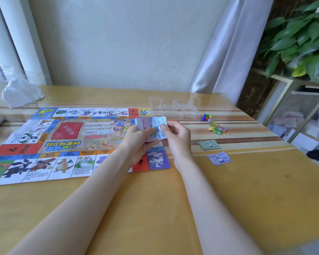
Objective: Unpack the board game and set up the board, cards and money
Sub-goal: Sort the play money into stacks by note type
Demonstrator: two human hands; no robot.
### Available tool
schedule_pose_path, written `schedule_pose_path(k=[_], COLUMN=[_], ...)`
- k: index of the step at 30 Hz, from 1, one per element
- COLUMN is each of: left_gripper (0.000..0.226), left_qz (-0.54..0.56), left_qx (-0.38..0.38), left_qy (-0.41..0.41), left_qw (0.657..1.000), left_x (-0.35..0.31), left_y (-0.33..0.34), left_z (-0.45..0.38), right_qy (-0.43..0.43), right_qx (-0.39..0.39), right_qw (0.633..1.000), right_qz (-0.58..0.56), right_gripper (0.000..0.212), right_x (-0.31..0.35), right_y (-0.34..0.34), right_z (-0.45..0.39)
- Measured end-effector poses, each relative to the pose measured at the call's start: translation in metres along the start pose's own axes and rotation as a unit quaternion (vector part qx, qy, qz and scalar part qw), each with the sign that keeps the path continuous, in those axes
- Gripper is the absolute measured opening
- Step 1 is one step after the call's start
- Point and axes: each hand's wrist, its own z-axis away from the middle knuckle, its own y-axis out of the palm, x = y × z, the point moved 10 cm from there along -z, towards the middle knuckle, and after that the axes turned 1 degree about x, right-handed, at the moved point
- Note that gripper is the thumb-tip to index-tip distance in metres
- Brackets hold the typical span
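The colourful paper game board (63, 140) lies unfolded flat on the left half of the wooden table (173, 208). Above its right edge my left hand (136, 142) grips a stack of play money (151, 126), pink notes behind and light blue ones in front. My right hand (177, 137) pinches the front blue note with its thumb on top. On the table to the right lie a small pile of green notes (208, 144) and a purple note pile (219, 158).
A clear plastic tray (173, 107) sits behind the hands. Small pawns and a die (207, 118) and a pile of colourful cards (217, 129) lie right of it. Crumpled plastic wrap (20, 92) is at the back left. A plant and a shelf (302, 52) stand on the right.
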Motion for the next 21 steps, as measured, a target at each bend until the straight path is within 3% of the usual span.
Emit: schedule_pose_path(k=[13, 16, 21], left_gripper=[0.018, 0.015, 0.016], left_qz=[0.006, 0.005, 0.005], left_qx=[0.019, 0.020, 0.031], left_qy=[0.004, 0.002, 0.006], left_qw=[1.000, 1.000, 0.999], left_x=[-0.004, -0.004, -0.003], left_y=[0.005, 0.005, 0.008], left_z=[0.007, 0.006, 0.006], right_qy=[-0.006, -0.009, -0.019], right_qx=[-0.018, -0.022, -0.041], right_qw=[1.000, 1.000, 0.999], right_qz=[-0.007, 0.005, 0.004], right_gripper=[0.004, 0.024, 0.006], right_x=[0.007, 0.009, 0.009], right_y=[-0.002, 0.000, -0.005], right_z=[0.011, 0.013, 0.014])
